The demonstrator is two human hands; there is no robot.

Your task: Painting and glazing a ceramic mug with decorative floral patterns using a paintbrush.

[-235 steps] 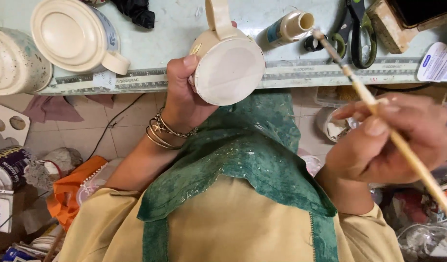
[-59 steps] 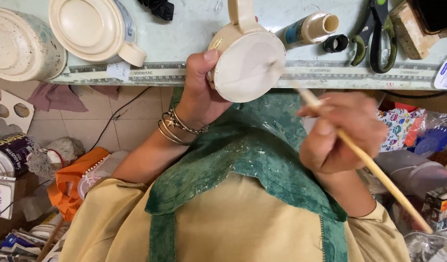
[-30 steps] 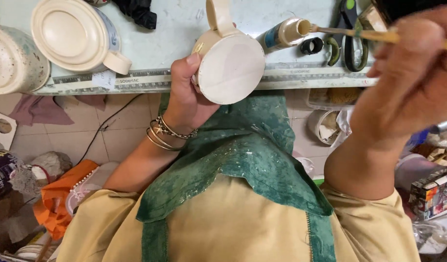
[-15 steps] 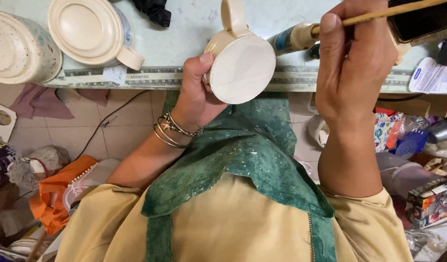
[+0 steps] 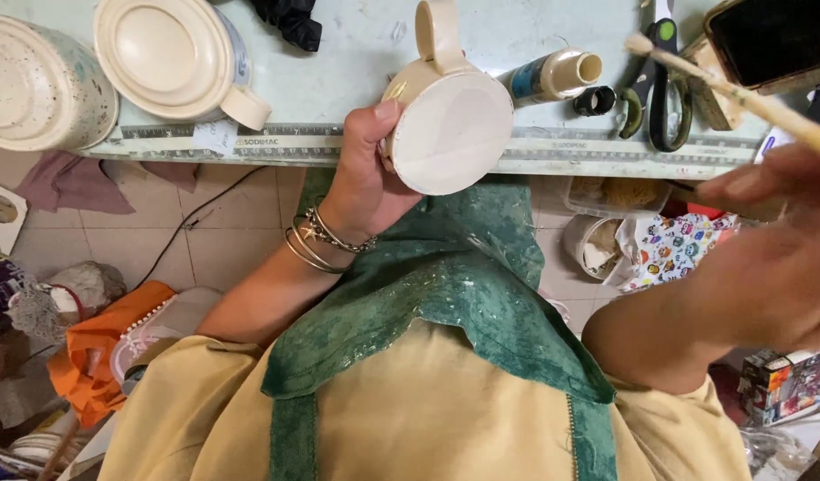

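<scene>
Left hand [image 5: 361, 174] gripped cream mug [image 5: 450, 125] w/ base toward camera, inside hidden; right hand [image 5: 766, 258], blurred & cut off at edge, pinched brush [image 5: 739, 93] over desk [image 5: 356, 53].

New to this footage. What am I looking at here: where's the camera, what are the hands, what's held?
There is no machine here: a person works with two bare hands, filmed by one camera worn on the head and looking down. The left hand has its grip on a cream ceramic mug, its flat base facing the camera. The right hand holds a thin wooden brush, blurred. On the pale green worktable lie two more cream pottery pieces, a small paint bottle and green-handled scissors.
</scene>
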